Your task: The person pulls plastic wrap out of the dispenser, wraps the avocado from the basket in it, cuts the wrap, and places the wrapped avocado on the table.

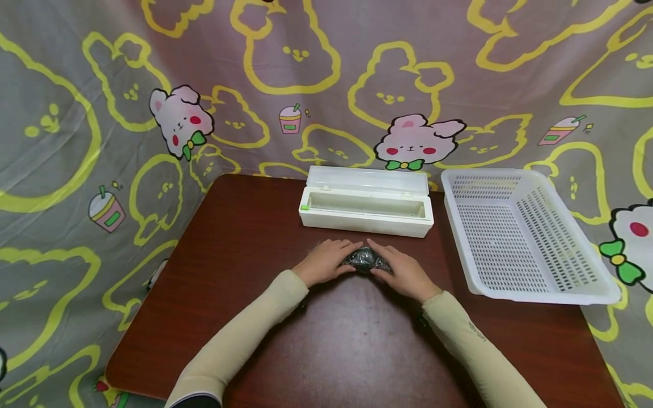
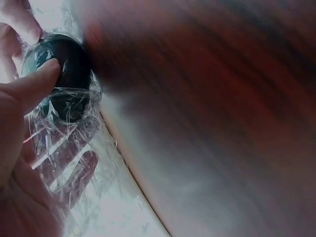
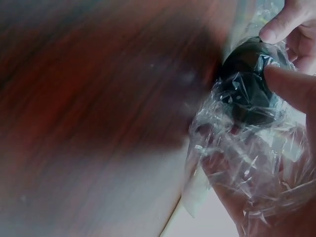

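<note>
A dark, glossy rounded object (image 1: 365,258) wrapped in clear cling film is between both hands above the table's middle; its exact kind is hard to tell. My left hand (image 1: 324,262) grips its left end, and my right hand (image 1: 406,272) holds the right end. In the left wrist view the thumb presses on the dark object (image 2: 74,74), with loose crinkled cling film (image 2: 54,143) spread over the fingers. The right wrist view shows the other thumb on the dark object (image 3: 247,101) and a bunch of film (image 3: 242,158) across the palm.
Just beyond the hands stands a long white cling film dispenser (image 1: 364,222), its clear lid (image 1: 367,180) raised. To the right lies a white perforated plastic basket (image 1: 463,249). The brown wooden table (image 1: 214,255) meets a patterned cloth (image 1: 336,73) at the back and left.
</note>
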`<state>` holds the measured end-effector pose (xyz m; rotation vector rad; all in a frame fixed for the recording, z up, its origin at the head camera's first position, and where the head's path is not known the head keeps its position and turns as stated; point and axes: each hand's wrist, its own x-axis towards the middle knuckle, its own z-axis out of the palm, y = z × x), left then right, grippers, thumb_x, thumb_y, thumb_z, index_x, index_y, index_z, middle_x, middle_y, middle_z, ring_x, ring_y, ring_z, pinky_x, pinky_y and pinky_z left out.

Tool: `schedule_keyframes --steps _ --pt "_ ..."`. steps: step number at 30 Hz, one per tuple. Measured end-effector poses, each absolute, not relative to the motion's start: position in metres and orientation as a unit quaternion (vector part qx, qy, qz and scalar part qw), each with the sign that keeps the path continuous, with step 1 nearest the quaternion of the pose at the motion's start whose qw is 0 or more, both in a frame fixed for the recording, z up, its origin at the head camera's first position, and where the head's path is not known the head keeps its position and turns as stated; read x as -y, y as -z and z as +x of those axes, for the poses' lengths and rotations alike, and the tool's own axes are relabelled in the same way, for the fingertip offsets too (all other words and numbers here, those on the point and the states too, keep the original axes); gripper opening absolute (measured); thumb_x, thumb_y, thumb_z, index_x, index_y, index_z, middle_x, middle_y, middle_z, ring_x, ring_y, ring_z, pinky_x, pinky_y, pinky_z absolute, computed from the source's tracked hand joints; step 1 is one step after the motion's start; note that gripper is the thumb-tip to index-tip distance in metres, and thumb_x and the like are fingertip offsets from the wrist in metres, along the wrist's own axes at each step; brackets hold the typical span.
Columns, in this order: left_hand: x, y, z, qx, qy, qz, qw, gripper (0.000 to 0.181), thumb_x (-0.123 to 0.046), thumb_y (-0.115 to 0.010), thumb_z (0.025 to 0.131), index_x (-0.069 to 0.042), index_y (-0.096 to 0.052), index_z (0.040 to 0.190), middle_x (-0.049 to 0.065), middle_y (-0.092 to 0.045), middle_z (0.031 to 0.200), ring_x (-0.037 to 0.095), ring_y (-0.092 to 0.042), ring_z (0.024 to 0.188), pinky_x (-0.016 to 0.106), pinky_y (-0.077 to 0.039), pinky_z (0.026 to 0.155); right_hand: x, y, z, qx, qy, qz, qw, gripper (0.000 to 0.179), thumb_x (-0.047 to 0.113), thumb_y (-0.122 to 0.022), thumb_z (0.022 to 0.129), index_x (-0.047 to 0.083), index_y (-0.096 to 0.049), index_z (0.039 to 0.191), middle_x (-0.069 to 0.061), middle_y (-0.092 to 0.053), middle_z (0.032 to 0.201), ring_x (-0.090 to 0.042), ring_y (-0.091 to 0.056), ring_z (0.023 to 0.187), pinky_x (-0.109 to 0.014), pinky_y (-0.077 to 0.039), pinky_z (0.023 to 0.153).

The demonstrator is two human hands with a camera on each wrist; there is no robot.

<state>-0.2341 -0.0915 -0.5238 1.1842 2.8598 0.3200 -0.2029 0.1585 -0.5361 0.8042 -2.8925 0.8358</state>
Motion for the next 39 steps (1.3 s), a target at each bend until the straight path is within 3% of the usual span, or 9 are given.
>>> schedule_keyframes --steps 6,10,14,20,27,33,39 --pt "0.0924 0.5237 -0.2345 -0.918 -0.108 0.381 0.029 0.071 -0.044 -0.06 0.103 -0.014 -0.035 0.162 0.006 -0.064 0.142 0.023 -0.064 0.126 0.043 -0.051 0.108 -0.159 0.535 -0.2031 0.932 -0.254 0.257 0.001 0.083 0.031 -0.084 0.088 0.023 -0.043 0.159 -0.014 -0.067 0.129 -0.032 -0.069 0.111 -0.054 -0.056 0.092" --pt "0.0923 0.5255 -0.236 -0.916 -0.134 0.375 0.043 0.067 -0.044 -0.06 0.103 -0.019 -0.035 0.16 0.006 -0.068 0.137 0.024 -0.068 0.119 0.042 -0.053 0.104 -0.1582 0.5352 -0.2038 0.935 -0.245 0.257 0.006 0.086 0.03 -0.088 0.085 0.021 -0.044 0.158 -0.014 -0.067 0.124 -0.031 -0.068 0.108 -0.053 -0.057 0.091" --pt "0.0923 0.5258 -0.236 -0.913 -0.146 0.38 0.04 0.056 -0.043 -0.06 0.104 -0.02 -0.042 0.153 0.005 -0.07 0.132 0.023 -0.069 0.115 0.043 -0.053 0.103 -0.1569 0.5355 -0.2052 0.934 -0.246 0.257 0.016 0.081 0.028 -0.086 0.086 0.018 -0.047 0.156 -0.015 -0.067 0.122 -0.031 -0.068 0.105 -0.053 -0.057 0.089" --pt "0.0915 0.5239 -0.2356 -0.914 -0.115 0.389 0.009 0.057 -0.044 -0.064 0.102 -0.019 -0.05 0.152 0.002 -0.061 0.145 0.022 -0.059 0.131 0.044 -0.046 0.112 -0.1556 0.5346 -0.209 0.932 -0.242 0.268 0.029 0.076 0.028 -0.084 0.089 0.013 -0.049 0.155 -0.014 -0.06 0.135 -0.033 -0.067 0.114 -0.052 -0.057 0.093" --pt "0.09 0.5244 -0.2363 -0.913 -0.088 0.397 -0.036 0.055 -0.042 -0.069 0.099 -0.016 -0.057 0.146 0.001 -0.066 0.137 0.021 -0.061 0.127 0.041 -0.044 0.113 -0.1557 0.5342 -0.2092 0.929 -0.24 0.279 0.04 0.07 0.029 -0.08 0.092 0.021 -0.05 0.155 -0.009 -0.062 0.134 -0.031 -0.069 0.111 -0.051 -0.058 0.089" --pt "0.0904 0.5229 -0.236 -0.91 -0.099 0.4 -0.039 0.057 -0.04 -0.066 0.101 -0.014 -0.054 0.15 0.002 -0.068 0.138 0.021 -0.061 0.129 0.039 -0.043 0.115 -0.156 0.531 -0.2086 0.931 -0.237 0.275 0.046 0.067 0.03 -0.079 0.093 0.022 -0.052 0.154 -0.009 -0.065 0.131 -0.031 -0.07 0.106 -0.053 -0.058 0.086" --pt "0.0891 0.5232 -0.2373 -0.912 -0.11 0.394 -0.036 0.059 -0.04 -0.069 0.1 -0.013 -0.053 0.151 0.002 -0.069 0.136 0.02 -0.063 0.124 0.039 -0.045 0.113 -0.1568 0.5302 -0.2093 0.934 -0.235 0.265 0.04 0.063 0.031 -0.077 0.094 0.021 -0.053 0.151 -0.011 -0.067 0.132 -0.033 -0.07 0.112 -0.054 -0.057 0.091"
